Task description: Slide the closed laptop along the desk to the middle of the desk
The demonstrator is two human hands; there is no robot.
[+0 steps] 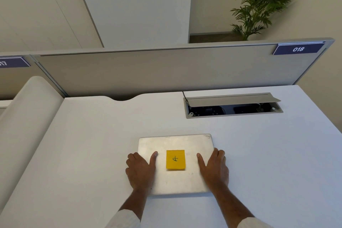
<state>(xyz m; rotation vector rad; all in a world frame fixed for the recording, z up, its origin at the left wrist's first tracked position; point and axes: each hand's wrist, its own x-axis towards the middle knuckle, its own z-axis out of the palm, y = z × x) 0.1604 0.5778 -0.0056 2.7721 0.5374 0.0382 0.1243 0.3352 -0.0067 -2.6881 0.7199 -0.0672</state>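
Observation:
A closed silver laptop (175, 142) lies flat on the white desk (83, 144), near the front and about midway across. A yellow sticky note (175, 159) with a pen mark is stuck on its lid. My left hand (140, 170) grips the laptop's left edge, thumb on the lid and fingers down the side. My right hand (214, 168) holds the right edge the same way, thumb resting on the lid.
An open cable hatch (233, 105) with a raised flap sits in the desk at the back right, a black cable running into it. A grey partition (166, 68) labelled 018 bounds the far edge. A rounded white divider (27, 116) stands on the left.

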